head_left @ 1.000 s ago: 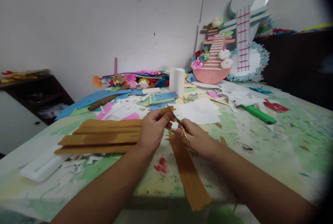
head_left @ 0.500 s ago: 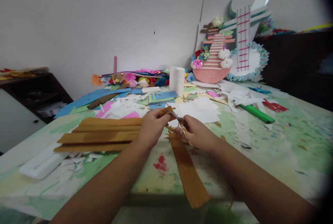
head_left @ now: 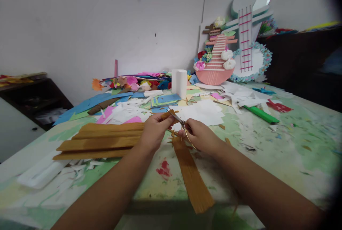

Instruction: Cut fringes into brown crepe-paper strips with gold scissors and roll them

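Observation:
My left hand [head_left: 155, 130] pinches a small piece of brown crepe paper [head_left: 166, 114] between thumb and fingers. In my right hand [head_left: 199, 132] is a pair of scissors [head_left: 179, 119] with gold handles, its blades at the edge of that piece. Below the hands a long brown crepe paper strip [head_left: 191, 176] lies on the table, its near end hanging over the edge. Small brown scraps lie around its far end. Left of my left hand, folded brown crepe paper [head_left: 104, 137] is spread out, partly hidden by my wrist.
A white roll [head_left: 182, 84] stands upright beyond my hands, near white paper [head_left: 204, 112]. Paper flowers [head_left: 132, 82] and decorated guitar-shaped crafts [head_left: 216, 59] stand by the wall. A green roll [head_left: 262, 115] lies right; a white object [head_left: 40, 173] lies front left.
The view has shifted slightly to the right. My hands keep nearly the same position, and the scissor blades have turned a little against the brown piece.

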A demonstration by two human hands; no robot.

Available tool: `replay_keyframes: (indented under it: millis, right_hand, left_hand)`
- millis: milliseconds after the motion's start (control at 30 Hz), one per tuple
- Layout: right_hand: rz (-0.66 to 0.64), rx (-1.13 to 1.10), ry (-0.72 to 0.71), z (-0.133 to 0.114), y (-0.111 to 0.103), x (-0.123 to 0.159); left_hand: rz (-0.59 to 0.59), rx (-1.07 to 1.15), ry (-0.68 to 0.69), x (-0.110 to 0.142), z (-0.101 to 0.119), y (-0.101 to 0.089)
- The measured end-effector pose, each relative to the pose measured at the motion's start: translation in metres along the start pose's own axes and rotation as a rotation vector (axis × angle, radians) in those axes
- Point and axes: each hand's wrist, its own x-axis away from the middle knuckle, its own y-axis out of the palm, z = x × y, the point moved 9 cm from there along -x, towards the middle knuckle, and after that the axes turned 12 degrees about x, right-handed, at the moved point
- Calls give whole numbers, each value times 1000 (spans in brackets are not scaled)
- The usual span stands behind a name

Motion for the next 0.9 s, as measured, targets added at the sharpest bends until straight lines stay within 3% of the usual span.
replay_keyframes:
  millis: [467, 900]
  right_hand:
    - [18, 64, -4, -3, -4, 2]
    - [37, 108, -25, -2, -6, 3]
  left_hand:
    - [43, 115, -41, 1, -4, -2]
    - [-80, -347, 87, 0, 12, 3]
